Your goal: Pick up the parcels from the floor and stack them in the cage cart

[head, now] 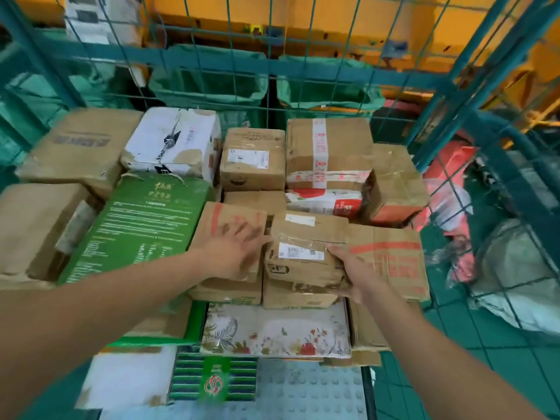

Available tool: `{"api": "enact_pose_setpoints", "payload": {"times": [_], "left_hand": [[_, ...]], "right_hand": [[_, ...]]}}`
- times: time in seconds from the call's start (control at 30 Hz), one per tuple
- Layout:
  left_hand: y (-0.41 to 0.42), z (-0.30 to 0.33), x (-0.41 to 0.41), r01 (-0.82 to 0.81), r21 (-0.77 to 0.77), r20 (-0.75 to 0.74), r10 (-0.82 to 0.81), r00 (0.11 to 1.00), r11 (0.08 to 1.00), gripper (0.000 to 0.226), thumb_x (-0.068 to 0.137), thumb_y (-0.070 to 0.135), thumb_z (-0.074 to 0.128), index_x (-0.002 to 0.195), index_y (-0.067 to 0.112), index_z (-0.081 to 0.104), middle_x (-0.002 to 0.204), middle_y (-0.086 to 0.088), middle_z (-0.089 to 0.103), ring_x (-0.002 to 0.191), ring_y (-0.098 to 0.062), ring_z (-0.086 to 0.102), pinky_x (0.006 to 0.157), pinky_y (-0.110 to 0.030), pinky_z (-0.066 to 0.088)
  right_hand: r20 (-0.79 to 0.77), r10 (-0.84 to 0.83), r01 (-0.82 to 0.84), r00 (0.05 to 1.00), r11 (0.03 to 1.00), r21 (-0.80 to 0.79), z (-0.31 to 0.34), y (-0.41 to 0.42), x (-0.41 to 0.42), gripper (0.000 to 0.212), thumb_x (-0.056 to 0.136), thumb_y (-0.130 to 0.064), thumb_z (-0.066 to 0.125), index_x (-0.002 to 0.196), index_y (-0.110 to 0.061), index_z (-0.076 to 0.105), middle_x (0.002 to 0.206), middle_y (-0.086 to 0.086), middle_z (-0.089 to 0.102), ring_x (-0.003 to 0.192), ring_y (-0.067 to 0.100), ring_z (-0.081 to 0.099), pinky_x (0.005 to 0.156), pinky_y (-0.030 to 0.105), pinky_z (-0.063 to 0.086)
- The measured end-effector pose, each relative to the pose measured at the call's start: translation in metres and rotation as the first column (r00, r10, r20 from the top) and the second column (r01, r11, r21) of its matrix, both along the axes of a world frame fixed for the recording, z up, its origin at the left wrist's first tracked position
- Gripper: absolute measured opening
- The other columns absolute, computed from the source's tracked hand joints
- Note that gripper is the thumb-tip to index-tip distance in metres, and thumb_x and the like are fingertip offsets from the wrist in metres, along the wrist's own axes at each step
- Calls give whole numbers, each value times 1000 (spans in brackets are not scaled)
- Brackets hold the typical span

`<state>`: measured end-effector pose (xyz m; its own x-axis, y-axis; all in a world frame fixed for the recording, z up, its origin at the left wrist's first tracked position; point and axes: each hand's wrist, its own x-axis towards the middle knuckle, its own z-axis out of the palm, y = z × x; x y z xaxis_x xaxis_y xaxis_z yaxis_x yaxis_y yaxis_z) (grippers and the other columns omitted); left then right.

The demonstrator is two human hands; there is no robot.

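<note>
A small brown parcel (pixel 303 250) with a white label and clear tape sits on top of the stacked boxes in the teal wire cage cart (pixel 436 86). My right hand (pixel 351 271) grips its near right corner, fingers curled round the edge. My left hand (pixel 236 247) lies blurred with straight fingers against the parcel's left side and over a brown box with red print (pixel 224 219). Around it lie a green box (pixel 142 225), a white torn box (pixel 175 140), and several brown cartons.
A floral flat box (pixel 272 331) and a green striped box (pixel 212 380) lie in the cart's near part. Outside the right mesh wall are red and grey bags (pixel 454 201) on the teal floor. Green sacks (pixel 209 77) hang behind the back wall.
</note>
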<state>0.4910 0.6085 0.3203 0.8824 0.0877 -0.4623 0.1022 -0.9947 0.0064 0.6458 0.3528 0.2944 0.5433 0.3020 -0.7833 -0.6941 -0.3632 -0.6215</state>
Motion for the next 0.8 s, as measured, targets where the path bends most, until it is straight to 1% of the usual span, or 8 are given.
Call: {"api": "enact_pose_setpoints", "payload": {"times": [0.13,0.3,0.4,0.47,0.57,0.63,0.73,0.8], "left_hand": [[5,-11,8,-24,-34,1,24,1000,999,108,85,57,72,154,54,-11,170,3,-5,156,-40,-10,121,-70,11],[6,-13,13,-42,-6,0,42,999,999,116,85,53,74,155,51,-18,170,6,-8,156,-36,-11,122,-68,9],[4,-13,16,-62,-8,-1,62,998,998,114,88,50,73,155,50,-20,170,5,-10,156,-36,-12,123,-67,12],[-2,-11,23,-75,5,-2,75,997,997,109,93,44,70,156,47,-19,171,0,-11,156,-39,-10,122,-68,13],[-11,-11,35,-69,39,0,69,998,997,102,99,28,63,155,48,-20,171,-6,-10,155,-44,-5,121,-69,15],[-13,-12,38,-60,43,-4,60,998,997,103,99,20,60,154,50,-22,170,-6,-10,156,-43,-3,120,-70,16],[-8,-15,35,-54,48,-23,55,998,997,110,97,19,65,152,52,-24,170,-2,-13,156,-40,-4,121,-68,14],[-5,-17,33,-47,47,-24,48,999,998,112,95,22,68,153,51,-24,170,0,-13,156,-39,-4,122,-68,13]], "right_hand": [[-44,33,-32,998,999,35,-14,12,18,50,87,-48,79,125,-20,63,120,7,73,109,26,71,89,48,61],[26,-52,50,998,997,57,-27,20,55,73,77,-56,84,135,-23,55,125,7,69,108,28,71,72,47,64],[43,-75,72,996,995,74,-27,29,71,78,77,-55,84,138,-22,49,129,8,66,109,30,69,69,45,64],[28,-70,68,997,995,77,-29,33,74,80,74,-56,86,138,-23,49,128,7,66,109,30,69,68,44,63],[20,-43,41,999,997,60,-35,30,73,85,71,-57,88,138,-22,49,128,8,67,109,31,70,70,45,64],[9,-23,22,1000,998,54,-36,23,71,79,76,-54,86,137,-21,48,127,10,67,110,32,69,76,48,64],[-19,0,1,1000,999,52,-40,12,70,69,84,-48,82,133,-17,45,126,13,64,110,34,67,84,54,63],[-32,19,-17,999,998,53,-44,8,68,73,82,-49,83,135,-17,44,128,14,62,112,35,66,84,55,62]]}}
